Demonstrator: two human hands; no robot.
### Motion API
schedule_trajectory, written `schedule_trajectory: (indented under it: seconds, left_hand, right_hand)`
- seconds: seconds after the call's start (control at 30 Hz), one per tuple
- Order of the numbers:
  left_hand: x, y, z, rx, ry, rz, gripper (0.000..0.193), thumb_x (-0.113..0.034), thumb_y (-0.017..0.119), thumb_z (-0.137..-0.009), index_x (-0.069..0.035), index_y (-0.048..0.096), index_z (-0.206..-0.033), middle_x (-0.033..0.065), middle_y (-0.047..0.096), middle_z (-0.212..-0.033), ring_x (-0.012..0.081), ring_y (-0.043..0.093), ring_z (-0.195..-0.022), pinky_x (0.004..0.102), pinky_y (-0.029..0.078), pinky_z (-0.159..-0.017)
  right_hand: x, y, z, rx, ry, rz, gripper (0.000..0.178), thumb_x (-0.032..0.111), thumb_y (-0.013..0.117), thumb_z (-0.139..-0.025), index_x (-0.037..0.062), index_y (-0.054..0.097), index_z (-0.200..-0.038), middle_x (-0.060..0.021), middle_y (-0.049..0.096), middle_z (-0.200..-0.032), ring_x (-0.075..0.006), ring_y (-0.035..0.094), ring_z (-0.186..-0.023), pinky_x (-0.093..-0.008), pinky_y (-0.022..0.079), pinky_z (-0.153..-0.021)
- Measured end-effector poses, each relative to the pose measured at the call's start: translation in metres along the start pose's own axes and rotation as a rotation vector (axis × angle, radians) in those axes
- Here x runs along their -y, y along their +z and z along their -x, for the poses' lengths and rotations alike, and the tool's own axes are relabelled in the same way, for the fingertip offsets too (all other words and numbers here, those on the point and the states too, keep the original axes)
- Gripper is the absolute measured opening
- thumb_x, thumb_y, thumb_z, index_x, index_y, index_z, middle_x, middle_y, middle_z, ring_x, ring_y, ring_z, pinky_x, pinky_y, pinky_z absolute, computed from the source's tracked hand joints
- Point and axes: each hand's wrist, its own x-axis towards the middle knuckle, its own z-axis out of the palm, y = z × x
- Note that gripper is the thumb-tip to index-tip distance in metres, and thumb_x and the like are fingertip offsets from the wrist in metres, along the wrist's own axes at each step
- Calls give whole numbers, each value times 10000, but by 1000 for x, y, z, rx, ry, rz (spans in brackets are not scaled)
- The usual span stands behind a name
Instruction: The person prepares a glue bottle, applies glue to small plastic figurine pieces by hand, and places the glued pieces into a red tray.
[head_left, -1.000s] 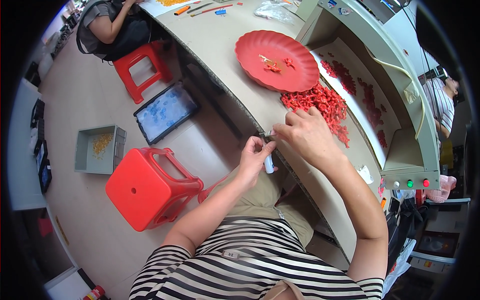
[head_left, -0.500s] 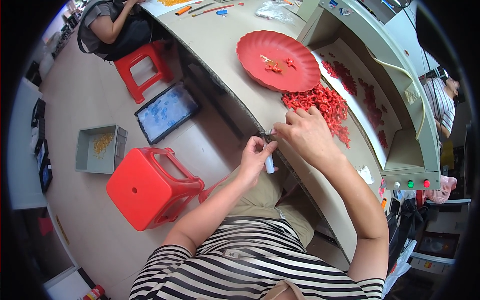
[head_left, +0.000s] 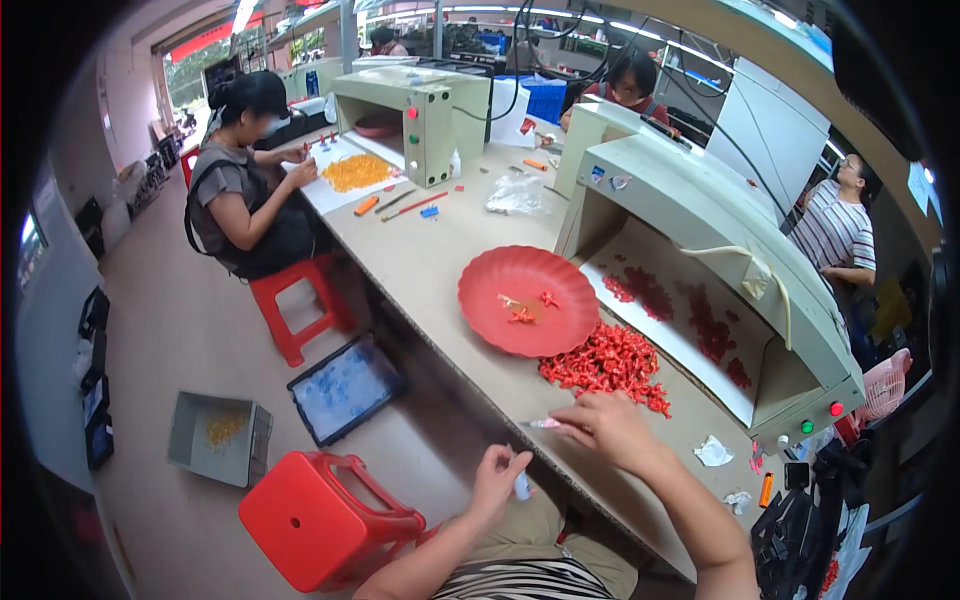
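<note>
My left hand (head_left: 497, 482) is closed around a small whitish-blue cylinder (head_left: 522, 486), held over my lap beside the table edge. My right hand (head_left: 607, 428) pinches a slim tool (head_left: 546, 424) with a pale pinkish handle and a greyish tip; its exact kind is too small to tell. The tip points left, over the table's edge. Just beyond my right hand lies a heap of small red pieces (head_left: 612, 362). Partly behind that heap, a red scalloped plate (head_left: 528, 330) holds a few red pieces and a pale scrap.
A grey-green box machine (head_left: 690, 180) with red pieces inside stands at right. Crumpled tissue (head_left: 713, 452) lies before it. Left on the floor are a red stool (head_left: 300, 520), a black-rimmed tray (head_left: 345, 390) and a grey bin (head_left: 215, 455). A co-worker (head_left: 235, 180) sits by yellow pieces.
The view has tipped up, showing more of the room. My right hand with the slim tool has drawn away from my left hand, which still holds the cylinder.
</note>
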Motion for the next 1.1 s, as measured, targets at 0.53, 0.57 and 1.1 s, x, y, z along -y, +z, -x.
schedule_trajectory:
  seconds: [0.53,0.57,1.1]
  left_hand:
    - [-51,-49,25,-254,176,-32,163,-262,512,-890,-111,451,-876,7,456,-842,113,492,-755,378,554,-533]
    - [-55,-39,22,-234,212,6,118,-198,506,-892,-103,447,-857,14,473,-798,101,494,-734,346,546,-504]
    - [-47,118,24,347,154,-289,39,-41,475,-867,-58,474,-832,44,460,-926,122,484,-763,384,526,-698]
  right_hand:
    - [29,-12,10,145,311,83,248,274,490,-855,58,572,-765,-146,596,-625,-317,601,-588,-418,470,-537]
    - [20,-22,18,102,337,-4,246,286,502,-856,57,575,-801,-136,598,-658,-292,597,-607,-385,471,-547]
    - [10,-40,320,-726,1386,214,206,143,613,-779,53,609,-965,-114,597,-929,-284,559,-836,-352,449,-736]
